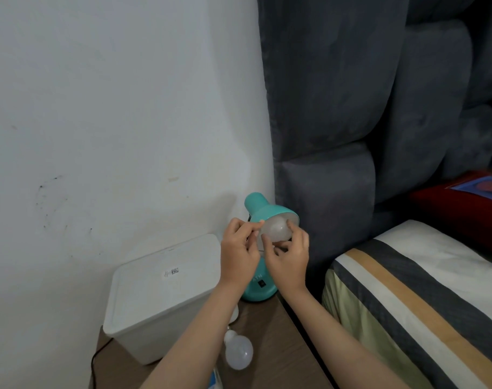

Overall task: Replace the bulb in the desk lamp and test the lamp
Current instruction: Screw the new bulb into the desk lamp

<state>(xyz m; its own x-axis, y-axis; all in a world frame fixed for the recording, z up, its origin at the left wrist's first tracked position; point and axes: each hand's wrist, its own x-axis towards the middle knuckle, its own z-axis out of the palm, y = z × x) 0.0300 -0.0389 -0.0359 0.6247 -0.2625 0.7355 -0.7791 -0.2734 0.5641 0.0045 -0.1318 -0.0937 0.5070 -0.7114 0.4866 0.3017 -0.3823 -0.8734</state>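
Centre of frame: a white bulb [277, 231] sits in the mouth of the teal lamp [267, 210] shade, tilted toward the viewer. The right hand [288, 255] curls its fingers around the bulb's lower and right sides, thumb on its front. The left hand [240, 248] pinches the shade's left rim between thumb and forefinger. The lamp base stands at the far edge of a brown table [281, 346], close to the headboard [337, 136] on the right and the wall [113, 122] behind. A second bulb [238, 352] lies on the table at lower centre, just beside a white box [160, 299] filling the table's left part. A striped bed [421, 304] borders the table's right edge.
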